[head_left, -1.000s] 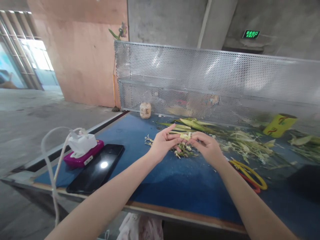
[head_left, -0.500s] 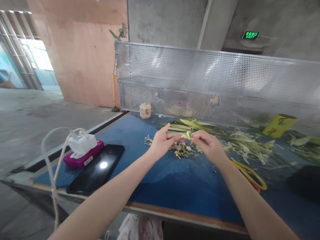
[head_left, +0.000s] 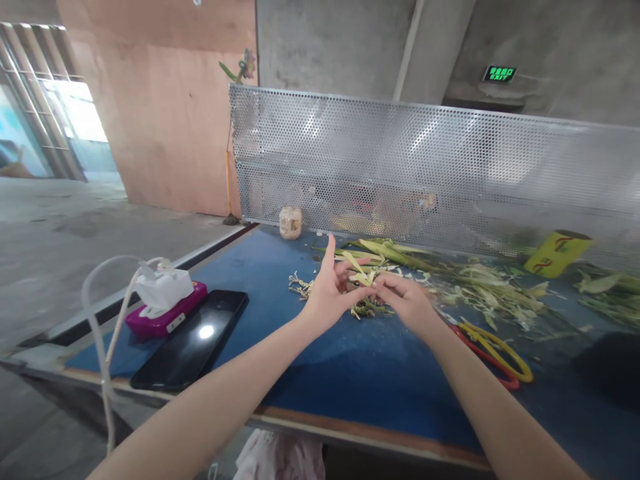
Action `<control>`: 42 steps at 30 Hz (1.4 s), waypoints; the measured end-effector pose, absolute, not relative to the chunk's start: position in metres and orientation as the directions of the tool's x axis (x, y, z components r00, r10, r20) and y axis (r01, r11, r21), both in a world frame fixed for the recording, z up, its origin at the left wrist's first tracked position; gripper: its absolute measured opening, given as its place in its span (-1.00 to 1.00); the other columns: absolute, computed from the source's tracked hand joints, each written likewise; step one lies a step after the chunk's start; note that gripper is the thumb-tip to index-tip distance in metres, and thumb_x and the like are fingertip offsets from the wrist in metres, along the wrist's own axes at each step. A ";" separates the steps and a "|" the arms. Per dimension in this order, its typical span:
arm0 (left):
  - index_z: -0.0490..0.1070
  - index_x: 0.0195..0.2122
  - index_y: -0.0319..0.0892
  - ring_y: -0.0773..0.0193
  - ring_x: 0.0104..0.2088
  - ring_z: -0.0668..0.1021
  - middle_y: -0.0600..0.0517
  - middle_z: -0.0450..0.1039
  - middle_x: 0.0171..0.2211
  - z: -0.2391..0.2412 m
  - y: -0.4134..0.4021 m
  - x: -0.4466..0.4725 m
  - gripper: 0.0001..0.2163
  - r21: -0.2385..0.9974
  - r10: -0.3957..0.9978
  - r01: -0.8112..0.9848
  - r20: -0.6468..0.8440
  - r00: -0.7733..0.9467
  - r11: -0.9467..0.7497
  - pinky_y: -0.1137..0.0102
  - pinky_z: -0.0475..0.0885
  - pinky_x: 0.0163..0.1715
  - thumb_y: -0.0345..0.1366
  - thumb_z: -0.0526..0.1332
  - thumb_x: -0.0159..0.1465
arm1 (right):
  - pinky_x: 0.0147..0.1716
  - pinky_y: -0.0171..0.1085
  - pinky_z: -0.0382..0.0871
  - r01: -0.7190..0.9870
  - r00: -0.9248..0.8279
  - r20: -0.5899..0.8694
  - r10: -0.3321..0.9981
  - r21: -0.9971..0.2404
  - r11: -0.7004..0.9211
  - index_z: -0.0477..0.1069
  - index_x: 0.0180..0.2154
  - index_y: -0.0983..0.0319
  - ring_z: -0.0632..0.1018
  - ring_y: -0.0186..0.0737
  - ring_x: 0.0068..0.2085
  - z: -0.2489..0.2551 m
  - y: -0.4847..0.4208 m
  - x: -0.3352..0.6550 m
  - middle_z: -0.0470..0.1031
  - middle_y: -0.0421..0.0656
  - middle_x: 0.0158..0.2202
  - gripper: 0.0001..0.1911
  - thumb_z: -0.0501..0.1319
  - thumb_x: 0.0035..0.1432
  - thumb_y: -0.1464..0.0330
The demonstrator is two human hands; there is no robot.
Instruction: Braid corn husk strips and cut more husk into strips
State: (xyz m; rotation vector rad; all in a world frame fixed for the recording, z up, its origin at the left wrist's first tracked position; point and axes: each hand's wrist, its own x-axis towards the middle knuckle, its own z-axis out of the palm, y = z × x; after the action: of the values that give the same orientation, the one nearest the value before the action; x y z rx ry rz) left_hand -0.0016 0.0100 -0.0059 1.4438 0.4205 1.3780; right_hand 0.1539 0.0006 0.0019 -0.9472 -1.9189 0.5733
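My left hand (head_left: 331, 293) and my right hand (head_left: 404, 298) meet above the blue table (head_left: 350, 373). Together they pinch a small folded piece of pale yellow-green leaf strip (head_left: 364, 277). The left index finger points straight up while its other fingers curl round the strip. My right fingers are pressed together on the strip's right end. Just below the hands lies a small heap of leaf scraps (head_left: 367, 309).
Long green leaves and trimmings (head_left: 450, 273) lie behind and to the right. Yellow and red scissors handles (head_left: 493, 347) rest right of my right arm. A black phone (head_left: 193, 337), a magenta box with a white charger (head_left: 163, 300), a small jar (head_left: 291, 222), a yellow cup (head_left: 556, 252) and a perforated metal screen (head_left: 425, 167) are around.
My hands have drawn closer together, and my left index finger has risen to point upward. The leaf strip between them is folded tighter.
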 end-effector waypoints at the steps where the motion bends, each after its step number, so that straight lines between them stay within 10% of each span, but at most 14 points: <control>1: -0.48 0.23 -0.01 0.35 -0.29 0.48 -0.11 0.39 -0.05 -0.005 0.010 -0.003 0.00 0.830 0.799 -0.359 0.532 0.278 -0.428 0.48 0.40 -0.42 -0.47 0.31 -0.02 | -0.54 -0.35 0.13 0.364 -0.314 0.484 0.817 -0.733 0.575 0.24 -0.57 0.22 0.25 -0.36 -0.54 0.002 0.000 0.153 0.21 -0.25 -0.60 -0.72 0.05 0.12 0.24; 12: -0.53 0.22 0.00 0.26 -0.36 0.48 -0.07 0.48 -0.20 -0.006 0.003 -0.005 -0.08 0.764 0.712 -0.178 0.643 0.282 -0.620 0.36 0.42 -0.43 -0.34 0.24 0.09 | -0.55 -0.38 0.06 0.011 -0.343 0.356 0.869 -0.924 0.382 0.27 -0.56 0.24 0.18 -0.41 -0.54 -0.010 0.002 0.153 0.19 -0.27 -0.61 -0.76 0.14 0.06 0.25; 25: -0.69 0.18 -0.03 0.37 -0.54 0.44 -0.05 0.49 -0.31 0.000 0.011 -0.007 -0.05 0.816 0.779 -0.387 0.552 0.298 -0.430 0.53 0.36 -0.72 -0.38 0.21 0.12 | -0.43 -0.37 0.20 0.380 -0.412 0.435 0.801 -0.717 0.584 0.22 -0.58 0.23 0.30 -0.36 -0.45 0.012 -0.010 0.157 0.25 -0.23 -0.53 -0.75 0.06 0.11 0.31; 42: -0.57 0.21 0.01 0.54 -0.70 0.34 -0.11 0.47 -0.16 -0.007 0.014 -0.008 -0.17 0.893 0.791 -0.191 0.449 0.416 -0.407 0.51 0.36 -0.68 -0.33 0.15 0.18 | -0.61 -0.37 0.10 0.347 -0.258 0.328 0.909 -0.846 0.404 0.25 -0.56 0.24 0.22 -0.41 -0.62 0.002 0.004 0.154 0.23 -0.27 -0.66 -0.62 0.05 0.04 0.07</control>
State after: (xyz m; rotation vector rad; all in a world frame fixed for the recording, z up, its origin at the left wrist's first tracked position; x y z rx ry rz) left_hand -0.0077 0.0140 -0.0069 1.6422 0.5346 1.1935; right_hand 0.1536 0.0041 0.0022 -1.0883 -1.8030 0.8236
